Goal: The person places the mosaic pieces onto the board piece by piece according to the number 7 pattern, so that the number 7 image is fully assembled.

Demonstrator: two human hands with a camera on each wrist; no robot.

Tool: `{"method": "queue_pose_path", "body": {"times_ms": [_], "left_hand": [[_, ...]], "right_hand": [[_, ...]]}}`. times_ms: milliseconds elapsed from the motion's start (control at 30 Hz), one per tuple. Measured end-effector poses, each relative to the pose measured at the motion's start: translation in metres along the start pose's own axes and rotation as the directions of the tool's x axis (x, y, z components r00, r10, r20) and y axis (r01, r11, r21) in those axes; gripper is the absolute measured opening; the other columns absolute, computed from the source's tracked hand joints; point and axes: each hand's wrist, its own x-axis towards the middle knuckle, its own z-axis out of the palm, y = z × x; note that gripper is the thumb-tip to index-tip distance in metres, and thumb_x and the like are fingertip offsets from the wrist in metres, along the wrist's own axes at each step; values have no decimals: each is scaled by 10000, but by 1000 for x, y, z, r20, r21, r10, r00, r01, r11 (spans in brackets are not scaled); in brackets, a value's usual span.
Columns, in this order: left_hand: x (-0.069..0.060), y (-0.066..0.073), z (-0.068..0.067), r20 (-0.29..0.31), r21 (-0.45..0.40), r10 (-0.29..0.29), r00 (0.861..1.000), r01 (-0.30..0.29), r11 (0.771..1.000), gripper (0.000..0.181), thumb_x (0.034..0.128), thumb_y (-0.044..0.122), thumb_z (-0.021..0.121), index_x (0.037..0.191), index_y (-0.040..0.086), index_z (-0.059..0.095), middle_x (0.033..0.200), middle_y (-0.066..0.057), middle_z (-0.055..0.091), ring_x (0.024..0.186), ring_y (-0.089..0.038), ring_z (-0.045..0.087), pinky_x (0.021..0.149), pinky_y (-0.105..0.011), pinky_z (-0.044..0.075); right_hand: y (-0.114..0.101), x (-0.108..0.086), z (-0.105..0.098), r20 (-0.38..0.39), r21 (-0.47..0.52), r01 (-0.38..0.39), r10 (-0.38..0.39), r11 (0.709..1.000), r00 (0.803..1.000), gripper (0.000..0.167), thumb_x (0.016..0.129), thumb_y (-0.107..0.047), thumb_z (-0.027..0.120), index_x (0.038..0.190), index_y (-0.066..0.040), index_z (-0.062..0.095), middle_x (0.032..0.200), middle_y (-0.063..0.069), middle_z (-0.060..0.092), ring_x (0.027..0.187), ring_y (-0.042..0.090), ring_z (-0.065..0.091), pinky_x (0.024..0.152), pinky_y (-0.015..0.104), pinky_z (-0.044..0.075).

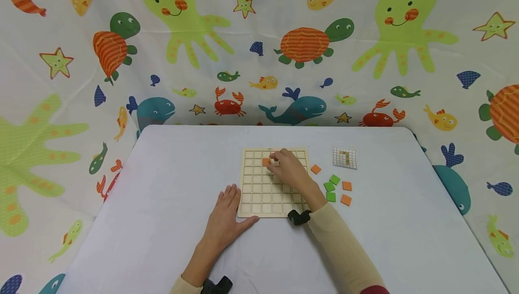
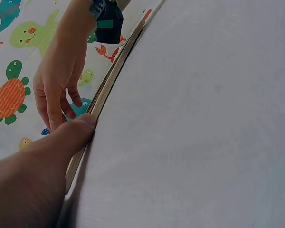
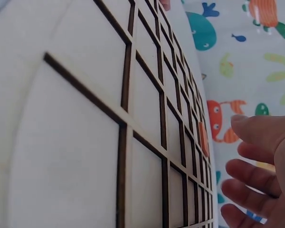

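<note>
A wooden grid board (image 1: 259, 210) lies flat on the white table. One orange square tile (image 1: 266, 162) sits in a cell near its top edge; the same tile shows edge-on in the right wrist view, beside the fingertips. Over the upper part of the board hovers my right hand (image 1: 289, 167), fingers loosely bent, with nothing visible between thumb and fingers. My left hand (image 1: 225, 215) rests at the board's lower left corner, its fingers extended along the left side. In the left wrist view the thumb (image 2: 76, 133) lies on the board's front edge.
Right of the board lie several green tiles (image 1: 330, 186) and three orange tiles (image 1: 347, 186). Behind them is a small pattern card (image 1: 345, 158) with a printed grid. A sea-animal curtain (image 1: 243, 37) hangs behind the table (image 1: 182, 158).
</note>
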Motion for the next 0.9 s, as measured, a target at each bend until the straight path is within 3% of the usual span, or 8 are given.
{"method": "queue_pose_path", "body": {"times_ms": [267, 633, 900], "left_hand": [[0, 0, 0, -8, 3, 6, 1000, -6, 1000, 969, 809, 605, 736, 1453, -67, 468, 1547, -242, 426, 1492, -358, 348, 1233, -495, 278], [0, 0, 1, -7, 10, 12, 1000, -12, 1000, 972, 816, 621, 722, 1452, -70, 469, 1547, -247, 422, 1495, -360, 342, 1233, -503, 279], [0, 0, 1, -12, 12, 13, 1000, -13, 1000, 969, 815, 617, 726, 1451, -68, 471, 1544, -248, 426, 1491, -362, 349, 1230, -507, 284]], "right_hand": [[-1, -7, -1, -35, -48, 22, -24, 999, 999, 383, 969, -301, 668, 1259, -50, 666, 1255, 131, 635, 1185, 289, 608, 1020, 431, 526], [-1, -17, -6, -70, -78, 39, -44, 996, 997, 405, 963, -321, 675, 1275, -63, 658, 1250, 125, 634, 1176, 285, 609, 1010, 438, 531], [3, -25, -9, -82, -33, 24, -27, 999, 996, 415, 971, -331, 661, 1286, -61, 648, 1260, 108, 638, 1186, 272, 607, 1030, 438, 518]]}}
